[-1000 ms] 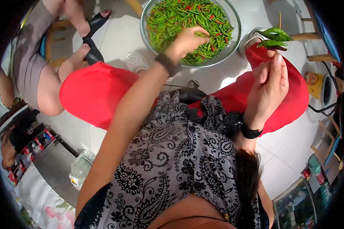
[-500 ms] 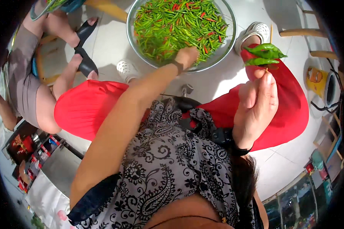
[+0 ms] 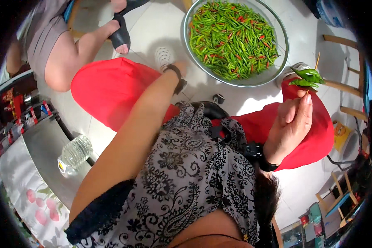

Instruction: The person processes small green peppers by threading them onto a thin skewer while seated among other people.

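My right hand point(image 3: 291, 122) is closed in a pinch on the lower end of a thin wooden skewer point(image 3: 317, 61). Green peppers point(image 3: 308, 76) are threaded on it above my fingertips, and the bare stick pokes out past them. My left hand point(image 3: 180, 69) is smeared by motion and hangs near my left shoe, apart from the basin; its fingers cannot be made out. In front of me a wide round metal basin point(image 3: 252, 85) holds a heap of small green and red chillies point(image 3: 233, 41). Neither hand touches the heap.
A person's bare leg point(image 3: 93, 41) and dark sandal point(image 3: 120, 37) are at the far left. A clear plastic bottle point(image 3: 76, 152) lies on a grey surface at the left. Wooden chair legs point(image 3: 343, 86) and a yellow container point(image 3: 342, 135) stand at the right.
My left hand has come out of the chilli heap and moved left and nearer to me. The right hand still holds the skewer. The whole view has shifted, bringing the bottle into sight.
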### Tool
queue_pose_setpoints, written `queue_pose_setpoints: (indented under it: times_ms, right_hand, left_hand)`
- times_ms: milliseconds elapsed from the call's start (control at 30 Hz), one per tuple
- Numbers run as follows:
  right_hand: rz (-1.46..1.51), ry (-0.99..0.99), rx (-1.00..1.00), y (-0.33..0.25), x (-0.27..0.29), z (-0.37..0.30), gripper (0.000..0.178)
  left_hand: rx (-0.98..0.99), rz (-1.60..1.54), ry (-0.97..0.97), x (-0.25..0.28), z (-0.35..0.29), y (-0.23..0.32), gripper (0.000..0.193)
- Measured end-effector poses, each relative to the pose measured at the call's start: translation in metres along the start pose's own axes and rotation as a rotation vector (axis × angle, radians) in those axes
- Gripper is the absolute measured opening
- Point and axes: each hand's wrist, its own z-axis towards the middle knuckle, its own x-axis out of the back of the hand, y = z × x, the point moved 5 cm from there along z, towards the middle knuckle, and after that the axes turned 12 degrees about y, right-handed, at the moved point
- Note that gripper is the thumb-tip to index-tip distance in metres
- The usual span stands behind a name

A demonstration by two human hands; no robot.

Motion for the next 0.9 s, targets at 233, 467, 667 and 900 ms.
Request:
queue_pose_setpoints:
  times_ms: [233, 467, 667, 900]
  right_hand:
    - [-0.093, 0.144, 0.012, 0.002, 0.007, -0.001, 0.021]
    - [-0.116, 0.133, 0.074, -0.023, -0.005, -0.028, 0.019]
    - [-0.173, 0.014, -0.009, -0.033, -0.013, -0.002, 0.018]
    - [-0.325, -0.252, -0.019, -0.053, -0.035, 0.041, 0.021]
  left_hand:
    - [0.208, -0.217, -0.126, -0.025, 0.001, 0.093, 0.016]
    - [0.431, -0.222, -0.078, -0.008, -0.02, 0.079, 0.023]
    - [0.598, -0.259, -0.04, -0.011, -0.047, 0.078, 0.03]
    - [0.824, -0.277, 0.113, 0.011, -0.065, 0.069, 0.038]
